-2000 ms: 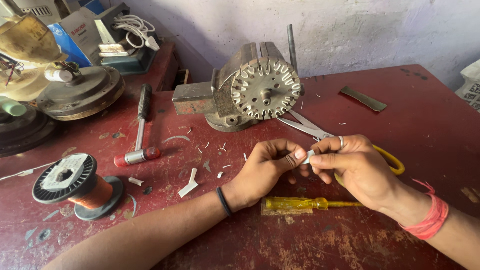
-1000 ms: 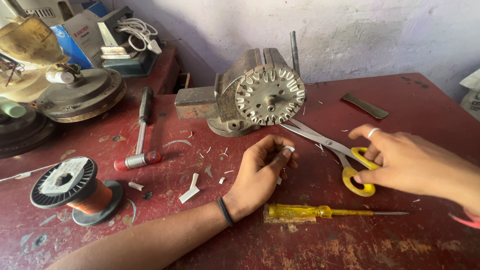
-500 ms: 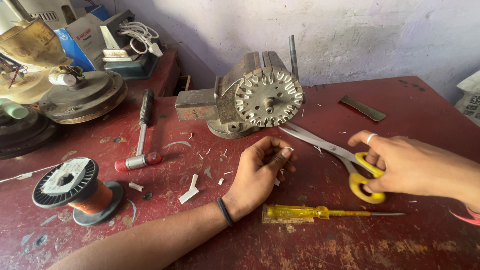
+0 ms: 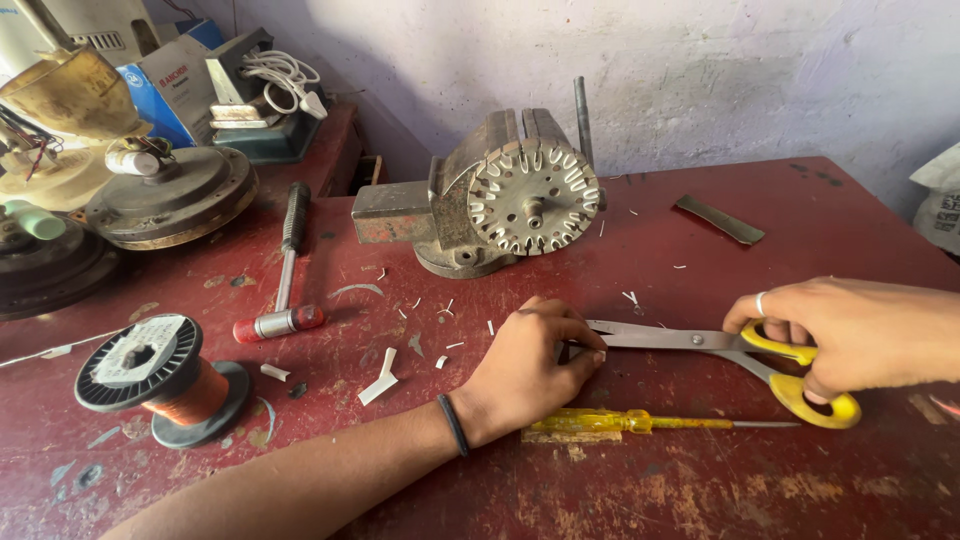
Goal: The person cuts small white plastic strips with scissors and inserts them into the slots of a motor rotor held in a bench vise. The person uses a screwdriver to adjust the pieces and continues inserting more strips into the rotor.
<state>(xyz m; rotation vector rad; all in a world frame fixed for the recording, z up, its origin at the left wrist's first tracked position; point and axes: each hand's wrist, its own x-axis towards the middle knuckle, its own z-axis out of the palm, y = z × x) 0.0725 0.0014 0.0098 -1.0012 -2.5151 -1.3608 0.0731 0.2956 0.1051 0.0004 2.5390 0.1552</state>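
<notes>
On a red desk (image 4: 620, 480), yellow-handled scissors (image 4: 720, 350) are being gripped by the right hand (image 4: 850, 330), blades nearly closed beside the left hand (image 4: 530, 365), whose fingers are curled together; nothing freshly cut is showing.

Bright, even daylight, seemingly from upper right; wall (image 4: 700, 70) washed pale, darker toward the left corner. Soft shadows fall left of the vise (image 4: 480, 200) and under the left hand (image 4: 530, 365). Mild sheen on the red table (image 4: 620, 490) and scissors (image 4: 700, 345). Focus sharp in the centre; slight wide-angle stretch at edges, right hand (image 4: 850, 330) a touch soft.
</notes>
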